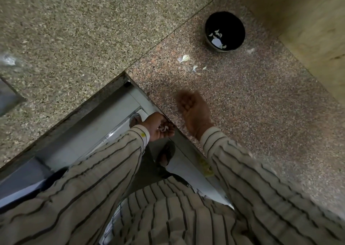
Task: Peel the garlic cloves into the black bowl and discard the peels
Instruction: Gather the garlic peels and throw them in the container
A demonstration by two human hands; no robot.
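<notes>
A black bowl (pixel 225 31) with a few peeled white garlic cloves stands on the reddish granite counter (pixel 261 104) near the back wall. Loose garlic peels (pixel 184 58) and small bits (pixel 195 68) lie on the counter in front of the bowl. My left hand (pixel 158 127) is cupped at the counter's front edge, its curled fingers holding a small heap of white peels (pixel 164 128). My right hand (pixel 194 110) is blurred, palm up, fingers loosely bent, just above the counter next to the left hand, and holds nothing that I can see.
A grey speckled counter (pixel 65 35) meets the reddish one at a corner. A beige tiled wall (pixel 308 20) rises behind the bowl. Below the counter edge are the pale floor (pixel 89 132) and sandalled feet (pixel 135 120). One peel scrap (pixel 250 50) lies right of the bowl.
</notes>
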